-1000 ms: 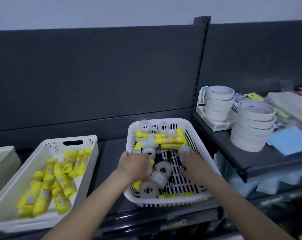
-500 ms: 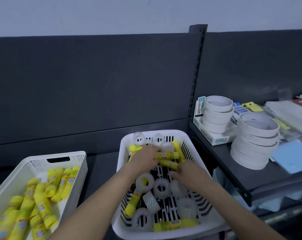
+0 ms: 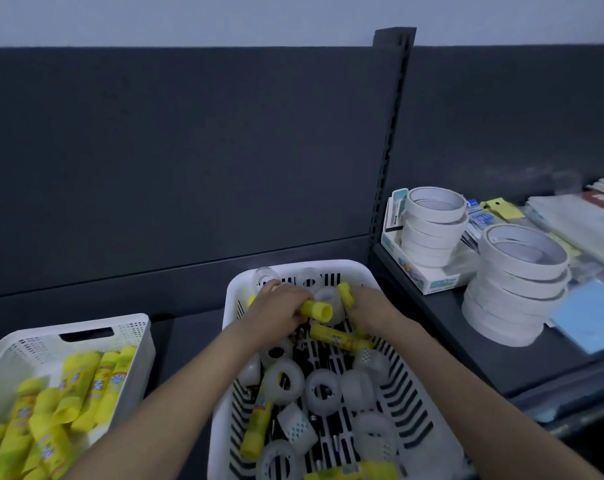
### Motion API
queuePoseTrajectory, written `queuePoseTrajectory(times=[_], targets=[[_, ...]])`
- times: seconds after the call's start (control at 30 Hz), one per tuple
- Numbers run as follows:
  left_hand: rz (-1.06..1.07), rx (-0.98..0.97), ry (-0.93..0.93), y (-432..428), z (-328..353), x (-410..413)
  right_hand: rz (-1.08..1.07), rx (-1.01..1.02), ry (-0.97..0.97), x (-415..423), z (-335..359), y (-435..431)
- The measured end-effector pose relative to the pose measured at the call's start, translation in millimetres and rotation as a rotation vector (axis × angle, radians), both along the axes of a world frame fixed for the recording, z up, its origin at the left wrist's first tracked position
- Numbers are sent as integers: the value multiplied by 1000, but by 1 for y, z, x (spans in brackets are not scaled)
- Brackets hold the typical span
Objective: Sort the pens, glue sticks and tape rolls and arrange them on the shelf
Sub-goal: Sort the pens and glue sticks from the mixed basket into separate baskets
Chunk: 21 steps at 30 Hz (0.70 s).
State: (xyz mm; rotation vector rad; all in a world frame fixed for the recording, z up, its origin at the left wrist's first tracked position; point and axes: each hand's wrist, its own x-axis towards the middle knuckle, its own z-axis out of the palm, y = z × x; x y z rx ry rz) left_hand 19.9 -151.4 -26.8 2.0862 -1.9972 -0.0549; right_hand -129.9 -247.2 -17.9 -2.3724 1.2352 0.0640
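A white slotted basket (image 3: 415, 403) in front of me holds several clear tape rolls (image 3: 323, 389), yellow glue sticks (image 3: 338, 339) and dark pens under them. My left hand (image 3: 276, 311) is at the basket's far end and grips a yellow glue stick (image 3: 316, 310) whose end pokes out to the right. Beside it, my right hand (image 3: 373, 311) reaches into the same corner with its fingers curled around another yellow glue stick (image 3: 345, 294).
A white bin (image 3: 134, 336) at the left holds several yellow glue sticks. On the raised dark shelf (image 3: 501, 365) at the right stand two stacks of white tape rolls (image 3: 512, 282), a small box, paper packets and a blue sheet. A dark back panel runs behind.
Both hands have moved from the middle of the basket to its far end. My left hand has taken hold of a glue stick. The view has dropped closer to the basket.
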Motion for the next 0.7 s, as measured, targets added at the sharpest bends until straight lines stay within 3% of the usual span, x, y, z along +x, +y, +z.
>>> queuePoseTrajectory(times=[0.13,0.3,0.43,0.6,0.7], targets=[[208,-144,110,5,13,15,-60,56,123,20,-22,-2],[301,256,-148,8,13,29,-56,15,31,12,-21,6],[308,292,-137,2,9,29,-30,-22,-95,-4,-11,9],[337,391,-70,-4,5,22,134,32,73,-6,-25,28],[398,366,-182,-3,6,16,88,15,65,-7,-24,26]])
